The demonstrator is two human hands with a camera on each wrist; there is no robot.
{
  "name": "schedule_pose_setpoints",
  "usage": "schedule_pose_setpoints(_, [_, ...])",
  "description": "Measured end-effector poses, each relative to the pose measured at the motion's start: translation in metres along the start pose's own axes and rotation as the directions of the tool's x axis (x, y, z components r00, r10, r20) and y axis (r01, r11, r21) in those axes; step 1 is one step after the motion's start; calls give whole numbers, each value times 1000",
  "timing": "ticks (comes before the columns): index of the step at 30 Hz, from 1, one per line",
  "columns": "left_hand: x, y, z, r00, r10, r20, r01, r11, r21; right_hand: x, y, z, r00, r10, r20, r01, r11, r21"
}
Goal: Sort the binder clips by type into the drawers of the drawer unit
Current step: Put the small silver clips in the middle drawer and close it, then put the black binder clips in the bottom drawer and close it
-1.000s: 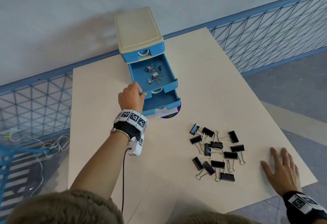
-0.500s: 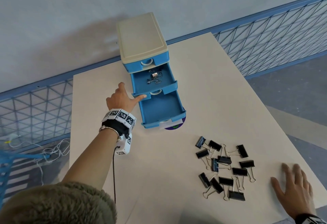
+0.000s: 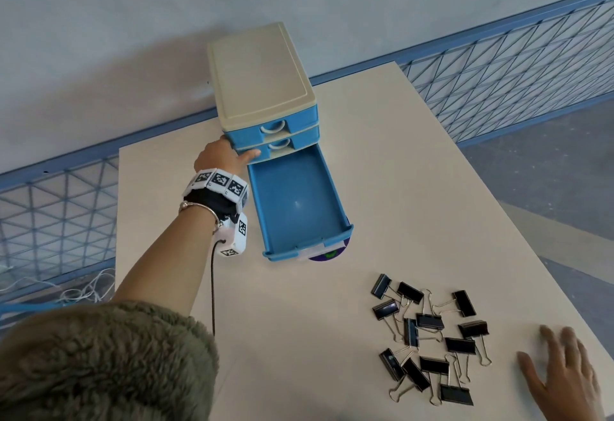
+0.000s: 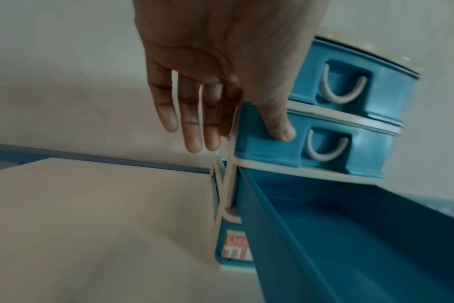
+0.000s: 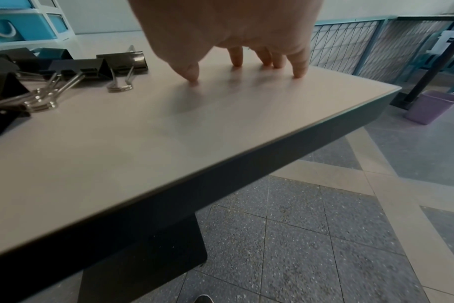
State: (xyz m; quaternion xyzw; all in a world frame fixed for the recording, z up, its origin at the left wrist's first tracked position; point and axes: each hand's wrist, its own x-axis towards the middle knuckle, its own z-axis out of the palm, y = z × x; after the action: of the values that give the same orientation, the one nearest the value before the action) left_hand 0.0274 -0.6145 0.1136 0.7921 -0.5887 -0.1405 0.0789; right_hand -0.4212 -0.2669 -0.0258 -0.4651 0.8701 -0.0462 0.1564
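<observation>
A blue drawer unit (image 3: 262,88) with a cream top stands at the back of the table. Its top and middle drawers (image 3: 275,148) are pushed in; the bottom drawer (image 3: 295,208) is pulled out and holds nothing. My left hand (image 3: 222,158) is at the unit's left front corner, its thumb (image 4: 280,127) pressing the middle drawer's front (image 4: 270,143), fingers (image 4: 192,127) straight beside the unit. Several black binder clips (image 3: 428,337) lie in a heap at the front right. My right hand (image 3: 561,374) rests flat, fingers spread, on the table right of them.
The cream table (image 3: 415,188) ends close to my right hand, its edge (image 5: 246,155) dropping to a tiled floor. A blue mesh railing (image 3: 515,65) runs behind and to the right. A purple bin (image 5: 430,106) stands on the floor.
My left hand pushed the middle drawer, holding small silver clips, fully into the unit. The bottom drawer stays pulled out. The right hand stays flat on the table.
</observation>
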Motion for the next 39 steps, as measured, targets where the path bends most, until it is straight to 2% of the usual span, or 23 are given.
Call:
schedule_pose_setpoints(4, [-1, -7, 6, 1000, -7, 23, 7, 1000, -2, 1, 2, 0, 1000, 5, 5, -5, 1000, -6])
schedule_pose_setpoints(6, [-8, -14, 10, 1000, -4, 4, 5, 997, -75, 3, 2, -3, 999, -3, 38, 3, 1000, 2])
schedule_pose_setpoints(10, [-45, -20, 12, 990, 5, -141, -30, 983, -179, 4, 6, -4, 997, 8, 78, -8, 1000, 0])
schedule_pose_setpoints(14, [-107, -18, 17, 931, 146, -335, -244, 931, -272, 2, 4, -5, 997, 2, 77, -3, 1000, 12])
schedule_pose_setpoints(17, [-160, -8, 36, 894, 309, -323, -407, 862, -302, 1, 3, -8, 997, -3, 82, 1, 1000, 17])
schedule_pose_setpoints(20, [-211, 9, 61, 883, 423, -205, -469, 817, -336, -1, 4, -9, 995, -29, 92, 28, 999, 18])
schedule_pose_setpoints(22, [-240, 21, 79, 881, 469, -67, -463, 822, -333, -1, 6, -11, 993, -54, 103, 53, 999, 13])
schedule_pose_setpoints(24, [-263, 30, 95, 853, 511, 102, -465, 835, -293, -2, 7, -12, 991, -75, 112, 75, 997, 7])
schedule_pose_setpoints(27, [-286, 41, 114, 744, 573, 344, -549, 818, -173, -1, 8, -15, 986, -105, 131, 104, 994, 21])
schedule_pose_setpoints(30, [-308, 48, 133, 637, 589, 497, -647, 759, -71, -1, 6, -17, 961, -236, 144, 233, 972, 43])
schedule_pose_setpoints(33, [-327, 51, 151, 598, 593, 539, -684, 728, -41, -5, -4, -19, 905, -393, 162, 383, 919, 92])
schedule_pose_setpoints(36, [-341, 55, 160, 610, 567, 553, -686, 728, 11, -10, -18, -25, 832, -538, 133, 522, 842, 137])
schedule_pose_setpoints(39, [-352, 58, 166, 633, 534, 561, -669, 742, 49, -19, -30, -31, 696, -694, 185, 680, 720, 140])
